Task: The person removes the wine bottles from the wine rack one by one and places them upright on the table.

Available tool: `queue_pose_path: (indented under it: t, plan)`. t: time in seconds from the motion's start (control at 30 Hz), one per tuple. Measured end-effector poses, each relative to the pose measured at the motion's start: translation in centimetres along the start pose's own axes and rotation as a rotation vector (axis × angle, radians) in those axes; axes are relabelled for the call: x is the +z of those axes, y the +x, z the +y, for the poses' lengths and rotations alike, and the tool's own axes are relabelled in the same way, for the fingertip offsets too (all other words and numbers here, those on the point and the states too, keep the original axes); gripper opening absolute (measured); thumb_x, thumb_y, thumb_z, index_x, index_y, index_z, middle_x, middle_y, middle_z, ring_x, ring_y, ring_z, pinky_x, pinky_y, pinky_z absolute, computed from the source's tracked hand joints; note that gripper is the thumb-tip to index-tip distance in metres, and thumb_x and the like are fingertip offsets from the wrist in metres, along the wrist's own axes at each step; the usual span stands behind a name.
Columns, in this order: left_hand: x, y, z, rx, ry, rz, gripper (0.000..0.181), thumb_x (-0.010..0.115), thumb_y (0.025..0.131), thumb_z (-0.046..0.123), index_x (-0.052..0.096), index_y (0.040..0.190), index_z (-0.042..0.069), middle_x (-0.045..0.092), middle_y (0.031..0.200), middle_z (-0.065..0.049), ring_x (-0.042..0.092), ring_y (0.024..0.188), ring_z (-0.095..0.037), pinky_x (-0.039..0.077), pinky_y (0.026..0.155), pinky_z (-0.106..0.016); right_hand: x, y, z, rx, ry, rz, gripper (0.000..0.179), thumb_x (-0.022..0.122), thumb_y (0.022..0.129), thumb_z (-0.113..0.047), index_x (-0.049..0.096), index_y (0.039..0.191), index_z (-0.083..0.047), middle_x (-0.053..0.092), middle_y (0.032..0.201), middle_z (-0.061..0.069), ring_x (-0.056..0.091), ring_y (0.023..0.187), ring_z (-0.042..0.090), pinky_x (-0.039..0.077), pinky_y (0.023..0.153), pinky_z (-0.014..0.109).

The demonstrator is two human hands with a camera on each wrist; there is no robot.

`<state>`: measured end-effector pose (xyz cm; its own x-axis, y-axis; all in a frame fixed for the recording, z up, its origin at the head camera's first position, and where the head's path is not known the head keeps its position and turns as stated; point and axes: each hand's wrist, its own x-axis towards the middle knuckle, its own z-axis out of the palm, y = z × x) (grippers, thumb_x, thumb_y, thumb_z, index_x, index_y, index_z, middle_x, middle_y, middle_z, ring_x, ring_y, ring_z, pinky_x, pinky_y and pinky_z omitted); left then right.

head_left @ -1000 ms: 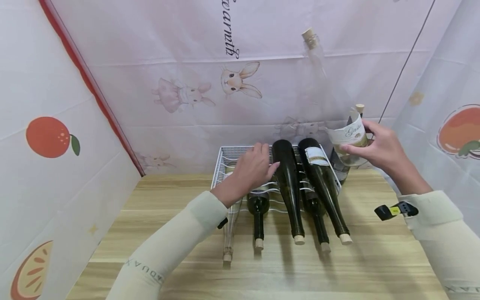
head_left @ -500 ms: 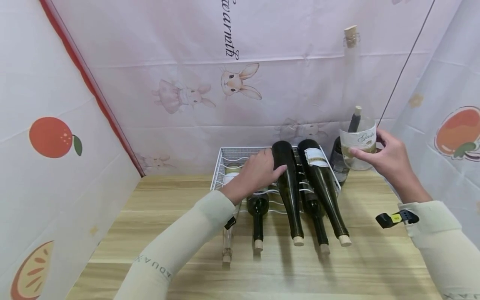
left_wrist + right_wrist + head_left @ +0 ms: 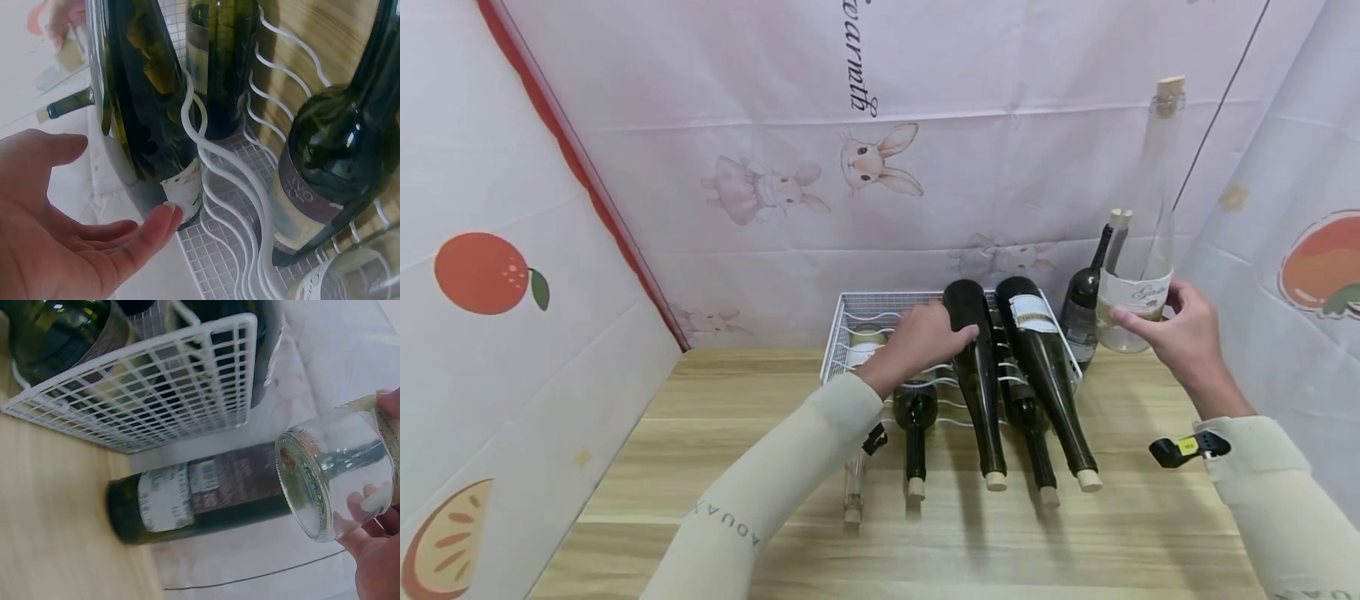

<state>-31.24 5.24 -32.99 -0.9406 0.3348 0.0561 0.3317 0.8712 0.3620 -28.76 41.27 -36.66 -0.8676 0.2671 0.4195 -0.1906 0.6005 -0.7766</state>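
My right hand (image 3: 1187,342) grips a clear, corked glass bottle (image 3: 1137,293) around its white-and-gold label, holding it nearly upright at the back right. In the right wrist view, the base of that clear bottle (image 3: 350,469) is off the wooden table. My left hand (image 3: 921,343) is at the wide end of a dark green wine bottle (image 3: 973,350) lying atop the white wire rack (image 3: 832,346). In the left wrist view, the left hand's fingers are spread, with one fingertip right at the torn label of a dark bottle (image 3: 150,106).
Several other corked bottles lie in the rack with necks forward, including a labelled green bottle (image 3: 1037,333) and a clear bottle (image 3: 853,483) at the left. A dark wine bottle (image 3: 1081,304) stands right of the rack. Printed cloth (image 3: 760,275) hangs behind the wooden table (image 3: 737,417).
My right hand has carried the clear bottle rightward and brought it from tilted to nearly upright. My left hand has shifted slightly right, over the dark bottle's wide end.
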Motion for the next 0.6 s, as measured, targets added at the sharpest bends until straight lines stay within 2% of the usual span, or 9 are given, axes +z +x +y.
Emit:
queue_pose_path:
  t: [0.1, 0.23, 0.43, 0.6]
  plan:
    - [0.4, 0.1, 0.2, -0.004, -0.044, -0.025, 0.061, 0.056, 0.101, 0.058, 0.045, 0.058, 0.016, 0.041, 0.057, 0.002, 0.044, 0.052, -0.017, 0.039, 0.055, -0.030, 0.2, -0.3, 1.2, 0.035, 0.019, 0.022, 0.069, 0.088, 0.082, -0.026, 0.054, 0.134, 0.002, 0.052, 0.101, -0.022, 0.050, 0.094, -0.003, 0.042, 0.075, 0.003]
    - [0.9, 0.5, 0.5, -0.031, -0.092, -0.079, 0.064, 0.057, 0.100, 0.060, 0.040, 0.054, 0.018, 0.032, 0.052, 0.005, 0.036, 0.049, -0.015, 0.036, 0.053, -0.029, 0.4, -0.6, 2.7, 0.082, 0.040, 0.047, 0.064, 0.088, 0.082, -0.026, 0.053, 0.131, -0.003, 0.052, 0.103, -0.020, 0.049, 0.096, -0.004, 0.041, 0.078, 0.003]
    - [1.4, 1.2, 0.7, -0.067, -0.080, -0.094, 0.066, 0.056, 0.097, 0.068, 0.040, 0.055, 0.019, 0.031, 0.052, 0.006, 0.037, 0.050, -0.015, 0.038, 0.054, -0.030, 0.7, -0.8, 4.3, 0.105, 0.032, 0.029, 0.066, 0.086, 0.085, -0.026, 0.049, 0.134, -0.002, 0.051, 0.104, -0.019, 0.049, 0.097, -0.002, 0.041, 0.077, 0.003]
    - [1.7, 1.3, 1.0, -0.044, -0.071, -0.094, 0.069, 0.058, 0.093, 0.072, 0.038, 0.053, 0.020, 0.031, 0.050, 0.007, 0.040, 0.051, -0.015, 0.038, 0.056, -0.029, 0.7, -1.1, 5.5, 0.130, 0.022, 0.004, 0.070, 0.084, 0.087, -0.029, 0.046, 0.138, 0.000, 0.049, 0.107, -0.018, 0.048, 0.099, -0.002, 0.040, 0.078, 0.002]
